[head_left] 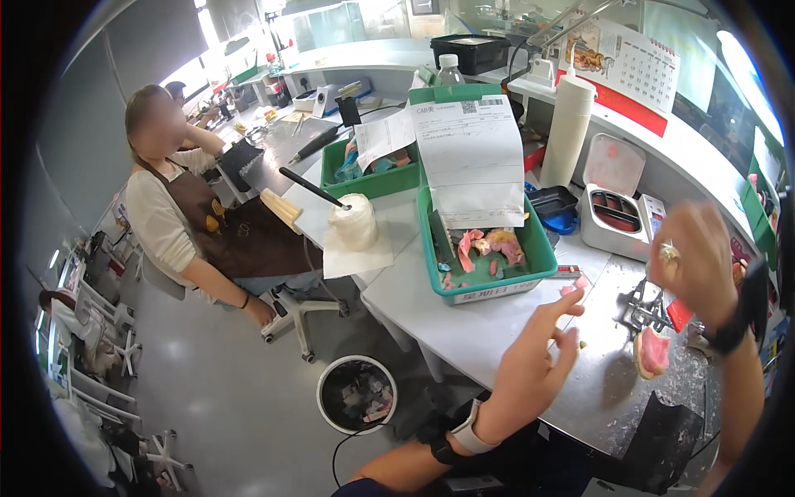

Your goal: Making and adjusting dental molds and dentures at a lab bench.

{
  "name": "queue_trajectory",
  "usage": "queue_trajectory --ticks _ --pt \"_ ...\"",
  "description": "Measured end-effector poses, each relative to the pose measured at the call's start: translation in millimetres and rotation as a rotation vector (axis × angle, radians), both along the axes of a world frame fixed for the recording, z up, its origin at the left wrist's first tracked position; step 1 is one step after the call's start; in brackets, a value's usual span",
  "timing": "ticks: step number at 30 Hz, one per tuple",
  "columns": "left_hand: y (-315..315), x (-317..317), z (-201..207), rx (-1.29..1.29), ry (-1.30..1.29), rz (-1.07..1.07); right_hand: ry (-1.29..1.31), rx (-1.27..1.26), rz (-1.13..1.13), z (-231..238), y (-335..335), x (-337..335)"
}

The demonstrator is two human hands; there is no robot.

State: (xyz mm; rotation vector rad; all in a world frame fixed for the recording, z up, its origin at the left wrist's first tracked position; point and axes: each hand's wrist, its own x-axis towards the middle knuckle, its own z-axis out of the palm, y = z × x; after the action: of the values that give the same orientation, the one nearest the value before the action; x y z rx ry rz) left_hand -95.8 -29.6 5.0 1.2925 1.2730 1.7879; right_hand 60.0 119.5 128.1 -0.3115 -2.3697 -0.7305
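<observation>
A pink-and-cream dental model [652, 354] lies inward of the white tabletop's [464, 333] front edge. Beside it, the left hand [538, 360] is half curled, a small pink piece [573, 287] at its fingertips, grip unclear; the right hand [702, 263] curls around a blurred cream-coloured lump [669, 256]. Farther left stands a green plastic tray [497, 285].
</observation>
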Motion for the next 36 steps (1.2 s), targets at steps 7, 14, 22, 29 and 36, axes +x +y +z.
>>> queue_trajectory --ticks 7,14,22,29,36 --pt "-4.9 12.3 4.6 0.112 0.103 -0.054 -0.161 -0.062 0.131 -13.9 -74.7 11.4" --pt "-10.1 19.1 3.0 0.058 0.043 -0.078 -0.147 -0.117 0.143 -15.6 -78.1 23.0" --pt "-16.2 22.8 -0.6 0.033 -0.083 -0.205 -0.257 -0.164 0.205 -12.1 -83.5 31.7" --pt "-20.0 11.8 8.5 -0.32 -0.8 -0.626 -0.299 0.078 0.464 -18.6 -78.5 38.6" --pt "-21.8 20.7 6.3 -0.232 -0.593 -0.416 -0.094 -0.379 0.048 -14.6 -51.5 21.6"
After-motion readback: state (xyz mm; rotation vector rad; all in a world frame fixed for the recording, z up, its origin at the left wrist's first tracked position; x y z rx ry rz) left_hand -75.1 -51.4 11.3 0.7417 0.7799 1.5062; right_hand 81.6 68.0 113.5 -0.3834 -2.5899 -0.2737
